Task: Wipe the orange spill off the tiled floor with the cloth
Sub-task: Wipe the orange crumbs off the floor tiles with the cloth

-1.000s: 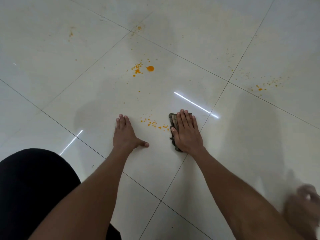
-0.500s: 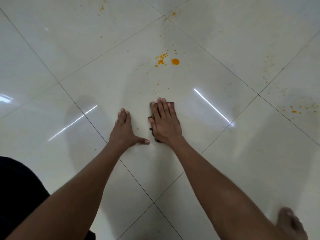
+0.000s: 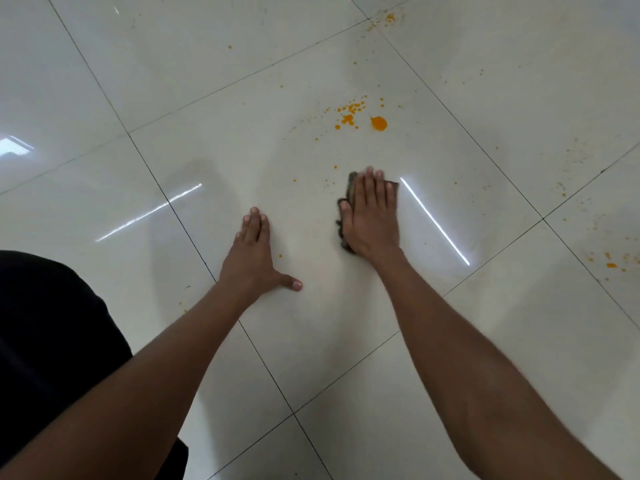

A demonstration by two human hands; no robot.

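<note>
Lying ahead of the hands on the same glossy tile, the main orange spill (image 3: pixel 378 123) is seen as one round blob with a scatter of smaller drops (image 3: pixel 349 114) just to its left. The dark cloth (image 3: pixel 349 192) is pressed flat to the tiled floor (image 3: pixel 207 98) under the right hand (image 3: pixel 372 216), whose fingers are spread over it rather than curled around it; only the cloth's left edge and a far corner are shown. The blob is placed almost straight beyond those fingertips, well apart from them, with a few stray specks (image 3: pixel 330 181) between. The left hand (image 3: pixel 254 258) is laid open and bare on the tile, thumb out, holding nothing, and is set farther from the blob than the right. A forward push of the cloth is judged to be the stroke needed. Fainter orange marks (image 3: pixel 611 265) are left on the tile to the right, and more (image 3: pixel 389 18) at the far tile joint.
</note>
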